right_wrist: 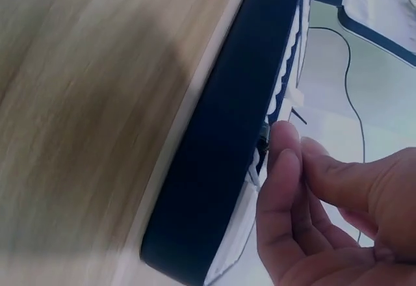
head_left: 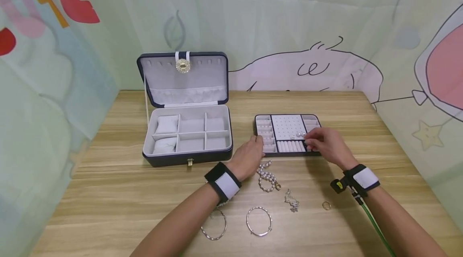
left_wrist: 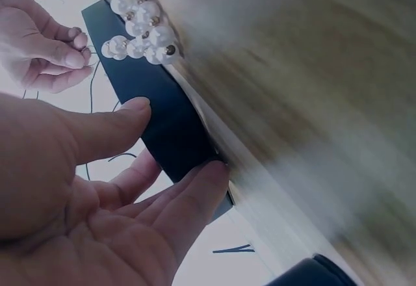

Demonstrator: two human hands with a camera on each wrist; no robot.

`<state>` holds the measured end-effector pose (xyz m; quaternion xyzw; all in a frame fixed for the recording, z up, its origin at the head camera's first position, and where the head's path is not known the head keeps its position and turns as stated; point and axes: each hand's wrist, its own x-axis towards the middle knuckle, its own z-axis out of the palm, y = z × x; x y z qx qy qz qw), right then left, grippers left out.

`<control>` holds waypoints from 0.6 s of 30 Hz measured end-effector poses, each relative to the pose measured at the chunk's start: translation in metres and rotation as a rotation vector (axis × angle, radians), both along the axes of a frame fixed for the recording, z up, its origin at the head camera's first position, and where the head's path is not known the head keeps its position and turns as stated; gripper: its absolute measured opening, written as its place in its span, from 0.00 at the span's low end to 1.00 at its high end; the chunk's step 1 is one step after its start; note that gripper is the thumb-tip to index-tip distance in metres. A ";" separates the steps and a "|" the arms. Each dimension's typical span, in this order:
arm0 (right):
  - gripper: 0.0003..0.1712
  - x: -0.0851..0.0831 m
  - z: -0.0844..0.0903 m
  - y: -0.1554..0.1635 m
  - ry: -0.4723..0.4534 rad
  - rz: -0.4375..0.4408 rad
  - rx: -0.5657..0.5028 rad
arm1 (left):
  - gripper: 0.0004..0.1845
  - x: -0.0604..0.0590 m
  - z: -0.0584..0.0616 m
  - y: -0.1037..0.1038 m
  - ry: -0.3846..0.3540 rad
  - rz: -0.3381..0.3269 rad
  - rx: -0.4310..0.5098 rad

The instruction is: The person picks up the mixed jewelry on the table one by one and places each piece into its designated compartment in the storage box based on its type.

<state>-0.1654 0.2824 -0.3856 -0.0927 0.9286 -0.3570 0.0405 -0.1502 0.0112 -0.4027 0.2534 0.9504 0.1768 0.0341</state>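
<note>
On my feed, the desk [head_left: 108, 176] carries an open jewellery box [head_left: 209, 156] toward its far-left corner and a tray [head_left: 285, 124] toward its far edge, right of centre. The left hand [head_left: 249, 158] grips the tray's near-left corner; the right hand [head_left: 327, 144] has fingertips together over its right part, holding what, I cannot tell.

Pale tan wood grain streaks the bench [head_left: 108, 192]. Toward its far left corner, the jewellery box [head_left: 170, 160] is navy outside and light grey within, its front clasp [head_left: 190, 162] gold. Toward the far right corner, the tray [head_left: 293, 154] is navy-sided, with a white panel [head_left: 285, 125] patterned in rows of dots. Nearer the front edge, the bangles [head_left: 260, 235] are silver, the beaded necklace [head_left: 267, 175] pearly white, the ring [head_left: 326, 209] gold.
</note>
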 end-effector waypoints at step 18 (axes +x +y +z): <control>0.09 -0.008 0.002 -0.011 -0.143 0.055 -0.043 | 0.16 -0.002 -0.003 0.000 0.019 -0.012 0.001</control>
